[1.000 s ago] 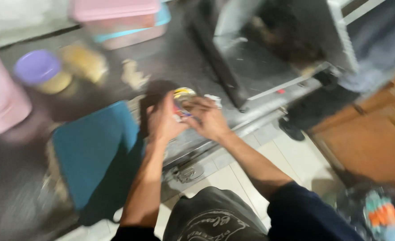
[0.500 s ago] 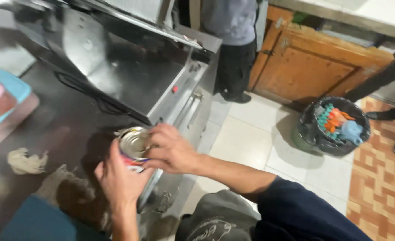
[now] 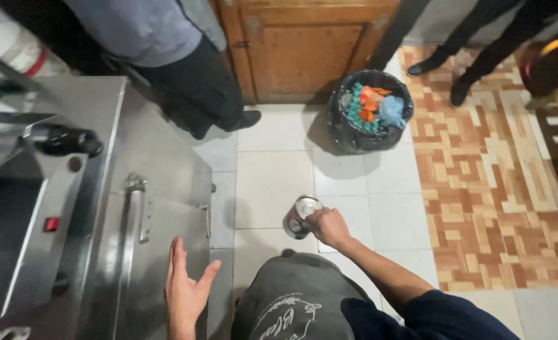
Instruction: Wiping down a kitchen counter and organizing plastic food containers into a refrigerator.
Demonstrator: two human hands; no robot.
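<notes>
Over the pale floor tiles, right hand closed around a metal can, held out in the air toward a black bin; left hand open, fingers spread, just above the steel counter edge

Dim, even indoor light from above. Soft shadows left of the bin and under the can on pale tiles. Dull sheen, no hard glare, on the steel counter; a brighter glint on the can's lid. Mostly sharp at centre; slight blur on the left hand. Wide-angle bending at the edges, dark corners at upper left and right.
</notes>
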